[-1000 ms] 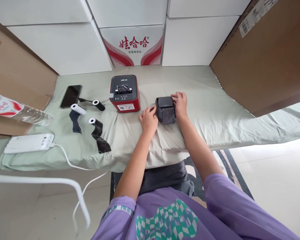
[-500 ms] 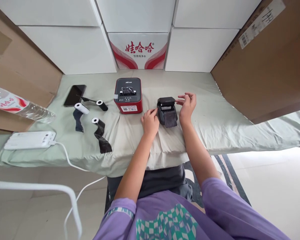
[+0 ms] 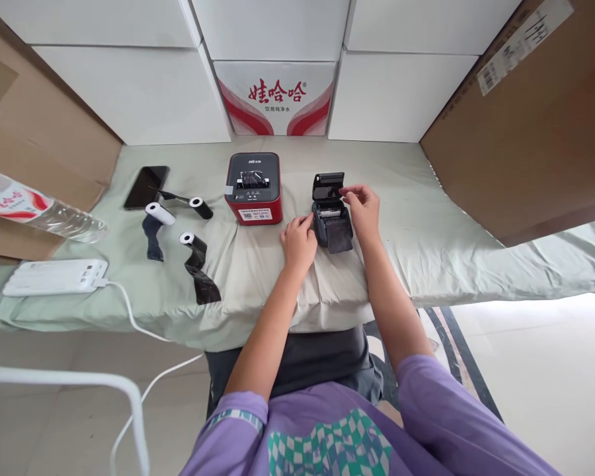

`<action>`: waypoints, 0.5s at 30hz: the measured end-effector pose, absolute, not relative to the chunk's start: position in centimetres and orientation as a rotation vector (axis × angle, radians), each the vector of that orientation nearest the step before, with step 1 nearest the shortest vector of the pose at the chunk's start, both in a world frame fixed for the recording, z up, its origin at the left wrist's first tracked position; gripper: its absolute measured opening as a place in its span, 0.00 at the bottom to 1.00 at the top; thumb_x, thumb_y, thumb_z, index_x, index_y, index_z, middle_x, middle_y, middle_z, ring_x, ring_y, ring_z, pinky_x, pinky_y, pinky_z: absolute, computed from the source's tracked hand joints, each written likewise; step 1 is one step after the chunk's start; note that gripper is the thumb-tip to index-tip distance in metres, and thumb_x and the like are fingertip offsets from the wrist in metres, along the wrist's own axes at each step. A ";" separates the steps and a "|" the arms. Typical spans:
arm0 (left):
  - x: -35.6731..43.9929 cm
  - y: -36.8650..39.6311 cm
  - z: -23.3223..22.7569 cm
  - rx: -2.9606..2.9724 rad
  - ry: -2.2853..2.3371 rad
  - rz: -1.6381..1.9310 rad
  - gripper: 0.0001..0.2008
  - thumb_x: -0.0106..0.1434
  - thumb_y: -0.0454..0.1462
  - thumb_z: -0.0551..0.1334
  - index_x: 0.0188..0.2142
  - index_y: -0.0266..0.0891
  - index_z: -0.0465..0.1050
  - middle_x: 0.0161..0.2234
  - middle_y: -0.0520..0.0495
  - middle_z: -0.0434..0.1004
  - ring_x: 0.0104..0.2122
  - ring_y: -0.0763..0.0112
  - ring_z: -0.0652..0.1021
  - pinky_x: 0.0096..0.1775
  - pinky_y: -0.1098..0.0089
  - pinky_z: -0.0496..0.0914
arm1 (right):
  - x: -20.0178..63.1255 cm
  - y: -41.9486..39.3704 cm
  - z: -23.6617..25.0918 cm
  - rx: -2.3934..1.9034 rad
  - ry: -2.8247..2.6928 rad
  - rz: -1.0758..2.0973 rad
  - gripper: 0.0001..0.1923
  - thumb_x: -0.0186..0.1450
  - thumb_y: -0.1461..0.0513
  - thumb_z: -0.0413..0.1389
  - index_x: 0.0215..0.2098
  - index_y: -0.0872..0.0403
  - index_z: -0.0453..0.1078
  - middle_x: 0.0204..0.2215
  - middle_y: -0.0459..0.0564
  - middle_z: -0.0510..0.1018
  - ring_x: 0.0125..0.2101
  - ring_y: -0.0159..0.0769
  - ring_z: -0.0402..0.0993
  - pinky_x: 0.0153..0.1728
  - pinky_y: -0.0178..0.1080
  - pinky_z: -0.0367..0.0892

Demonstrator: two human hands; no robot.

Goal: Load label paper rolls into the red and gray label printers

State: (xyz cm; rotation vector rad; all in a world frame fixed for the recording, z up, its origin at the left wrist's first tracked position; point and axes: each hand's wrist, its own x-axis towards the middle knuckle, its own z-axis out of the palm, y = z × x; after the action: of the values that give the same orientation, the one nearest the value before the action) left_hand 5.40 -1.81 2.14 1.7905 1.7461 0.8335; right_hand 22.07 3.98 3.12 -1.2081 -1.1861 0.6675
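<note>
Currently my left hand (image 3: 298, 244), fingers loosely apart, touches the small printer (image 3: 330, 214); my right hand (image 3: 365, 210) is at its raised lid (image 3: 328, 188), whether pinching I cannot tell.

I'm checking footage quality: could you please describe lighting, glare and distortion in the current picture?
Head view: bright, diffuse light, floor at right nearly washed out; head view: small highlights on the bottle, little detail in the black device; head view: wide-angle stretching toward edges.

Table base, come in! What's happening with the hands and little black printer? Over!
Left hand against left side of black portable printer. Right hand at its raised lid. Dark strip hanging out front. Red-and-black printer stands apart, not blocking.
</note>
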 end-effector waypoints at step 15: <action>5.3 -2.1 2.7 1.810 1.778 0.766 0.28 0.70 0.29 0.53 0.66 0.48 0.72 0.62 0.46 0.76 0.62 0.60 0.73 0.64 0.59 0.63 | 22.2 4.7 7.5 -1.993 -2.169 0.271 0.16 0.61 0.57 0.67 0.46 0.53 0.85 0.59 0.64 0.69 0.61 0.66 0.59 0.59 0.65 0.65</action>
State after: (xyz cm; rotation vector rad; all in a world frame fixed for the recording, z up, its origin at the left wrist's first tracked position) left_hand 5.33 -2.13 2.66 1.8098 1.7777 0.7656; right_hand 22.24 4.71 7.49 -1.9933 -2.1685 0.2710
